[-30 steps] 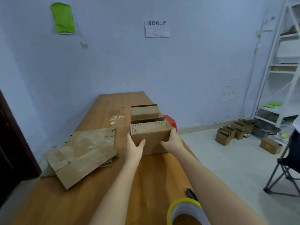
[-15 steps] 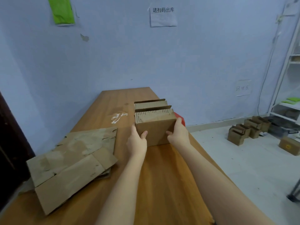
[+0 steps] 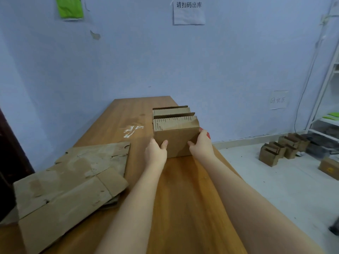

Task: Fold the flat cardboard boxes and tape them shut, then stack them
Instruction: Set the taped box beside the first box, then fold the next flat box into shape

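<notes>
A person's two bare arms reach along a wooden bench [image 3: 176, 208], each hand clamped to one side of a folded cardboard box [image 3: 176, 142] standing on the bench's right half. The left hand [image 3: 156, 153] grips the box's left edge, thumb hooked over the near face; the right hand [image 3: 200, 145] grips the right edge in the same way. Both grips are closed on the box, with the far fingers hidden behind it.

The step looks like setting this box in line against a second folded box [image 3: 171, 110] just behind it, the two apparently touching. Done well, it calls for even pressure from both sides so the thin walls do not bow, and for square, flush edges before letting go; the top shows ragged corrugated edging, and whether it is taped cannot be told.

A pile of flat cardboard blanks [image 3: 69, 182] lies at near left, overhanging the bench edge, so more folding seems to remain. A red object [image 3: 206, 133] peeks out at the right hand. Pale scuffs [image 3: 133, 130] mark the wood farther on.

Beyond, a blue wall carries a paper notice [image 3: 189, 11] and a green sheet [image 3: 69, 7]. More small boxes [image 3: 282, 149] sit on the floor at far right, near white shelving [image 3: 328, 99].
</notes>
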The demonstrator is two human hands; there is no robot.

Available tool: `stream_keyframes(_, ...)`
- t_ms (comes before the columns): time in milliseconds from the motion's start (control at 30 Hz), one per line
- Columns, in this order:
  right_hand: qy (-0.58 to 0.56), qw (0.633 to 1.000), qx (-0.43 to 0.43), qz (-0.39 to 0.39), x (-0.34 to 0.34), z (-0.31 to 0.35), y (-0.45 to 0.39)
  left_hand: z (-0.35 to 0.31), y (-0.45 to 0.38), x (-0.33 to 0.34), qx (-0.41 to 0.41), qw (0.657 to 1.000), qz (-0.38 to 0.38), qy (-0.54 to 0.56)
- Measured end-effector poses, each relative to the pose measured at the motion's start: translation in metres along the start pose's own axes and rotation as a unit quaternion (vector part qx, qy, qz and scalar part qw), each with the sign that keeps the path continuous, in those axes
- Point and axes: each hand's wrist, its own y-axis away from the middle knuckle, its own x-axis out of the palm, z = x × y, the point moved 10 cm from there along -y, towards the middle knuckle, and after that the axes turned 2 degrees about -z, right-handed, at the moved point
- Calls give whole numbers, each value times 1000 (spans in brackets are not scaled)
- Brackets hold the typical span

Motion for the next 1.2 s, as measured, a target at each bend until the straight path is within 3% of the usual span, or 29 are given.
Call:
stream_keyframes(100, 2, 999, 34, 7, -6, -2, 11, 5, 2, -9, -47, 998, 34, -8)
stream_keyframes(267, 105, 992, 55, 37, -23, 25, 39, 4, 14, -61, -58, 986, 51, -148)
stream_keyframes(500, 157, 983, -8, 90, -19, 128, 91, -8, 40, -179, -31, 969, 29, -243)
stream_keyframes(667, 169, 974, -50, 141, 35, 187, 136, 13, 44, -260, -31, 955, 6, -294)
stream_keyframes(833, 262, 933, -52, 242, 114, 191, 181, 83, 40, -297, -75, 948, 36, -308)
stream_keyframes(1000, 347, 902, 32, 255, 141, 147, 206, 137, 26, -297, -79, 945, 56, -312)
stream_keyframes(1067, 387, 894, 7, 224, 147, 150, 207, 150, 18, -289, -76, 946, 70, -306)
stream_keyframes(1200, 502, 831, -76, 229, 174, 158, 200, 161, -9, -275, -62, 960, 84, -261)
